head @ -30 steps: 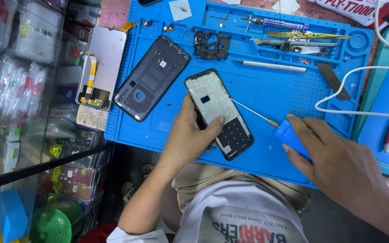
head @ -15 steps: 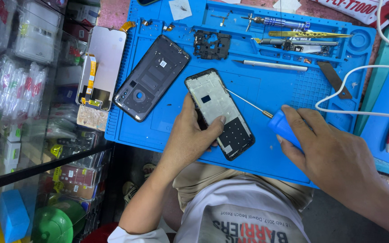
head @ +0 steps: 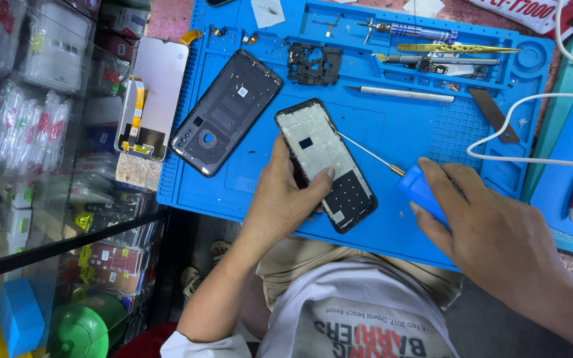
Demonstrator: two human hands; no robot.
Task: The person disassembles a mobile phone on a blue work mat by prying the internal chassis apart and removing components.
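An opened phone frame (head: 327,162) lies screen-side up on the blue work mat (head: 406,126). My left hand (head: 282,199) holds the frame at its lower left edge, thumb resting on its face. My right hand (head: 492,232) grips a small blue bottle (head: 422,190) with a long thin metal needle tip (head: 369,152) that points at the frame's right edge. The needle's end sits at or just beside the frame's rim.
A black phone back cover (head: 225,111) lies left of the frame. A detached display panel (head: 152,99) sits off the mat's left edge. Tweezers, screwdrivers (head: 406,30) and small parts fill the mat's top trays. A white cable (head: 532,126) runs at right.
My right hand has lifted the blue bottle off the mat and swung its needle toward the frame's right edge. My left hand stays on the frame.
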